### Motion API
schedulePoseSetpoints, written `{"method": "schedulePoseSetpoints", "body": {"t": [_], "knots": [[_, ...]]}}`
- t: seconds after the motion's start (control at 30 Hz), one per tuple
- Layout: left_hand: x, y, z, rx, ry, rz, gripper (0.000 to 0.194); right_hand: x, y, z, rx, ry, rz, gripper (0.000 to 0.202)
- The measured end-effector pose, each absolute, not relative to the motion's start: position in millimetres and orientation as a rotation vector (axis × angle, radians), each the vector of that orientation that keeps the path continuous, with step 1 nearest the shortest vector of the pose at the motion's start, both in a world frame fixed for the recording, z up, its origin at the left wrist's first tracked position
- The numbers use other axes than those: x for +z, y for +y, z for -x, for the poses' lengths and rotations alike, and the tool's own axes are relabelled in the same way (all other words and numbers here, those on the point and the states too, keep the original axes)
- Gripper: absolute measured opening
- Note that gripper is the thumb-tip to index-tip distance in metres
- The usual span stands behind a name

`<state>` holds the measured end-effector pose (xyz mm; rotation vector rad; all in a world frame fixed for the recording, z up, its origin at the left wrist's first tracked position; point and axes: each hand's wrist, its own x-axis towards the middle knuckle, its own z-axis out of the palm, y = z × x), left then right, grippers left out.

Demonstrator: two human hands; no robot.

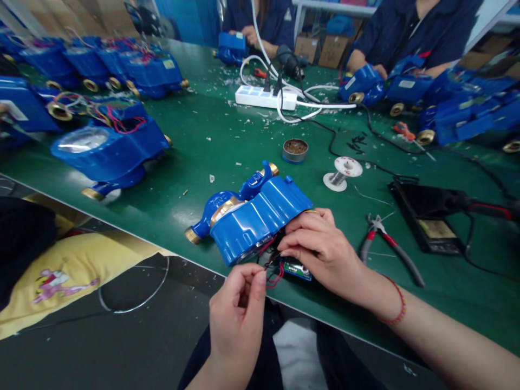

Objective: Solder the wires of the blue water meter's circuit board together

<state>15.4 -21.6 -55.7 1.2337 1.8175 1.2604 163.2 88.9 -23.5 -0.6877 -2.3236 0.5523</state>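
A blue water meter [260, 216] with brass pipe ends lies on its side near the table's front edge. Red and black wires [277, 276] come out of its open housing, and a green circuit board [296, 267] hangs beside them. My left hand [239, 314] pinches the thin wires between thumb and forefinger, just below the housing. Closed at the housing's right end, my right hand [320, 246] has its thumb and fingertips on the dark wires above the board. Its fingers partly cover the board and the wires.
Right of my hands lie cutting pliers [382, 238], a solder spool [341, 173] and a black soldering stand [426, 216]. Farther back are a round tin [295, 149] and a white power strip [266, 97]. More blue meters [109, 143] stand left; two co-workers [410, 32] handle others opposite.
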Motion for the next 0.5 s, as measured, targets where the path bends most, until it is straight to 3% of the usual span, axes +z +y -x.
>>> {"method": "schedulePoseSetpoints", "body": {"t": [0.23,0.5], "knots": [[-51.4,-18.7,-14.5,1.221,1.542,-0.788,0.046,-17.5,85.6,-161.8,0.556,-2.365,0.664,0.008],[-57.9,-20.5,-14.4,1.191,1.369,-0.554,0.05,-13.5,80.0,-161.5,0.284,-2.483,0.52,0.021]]}}
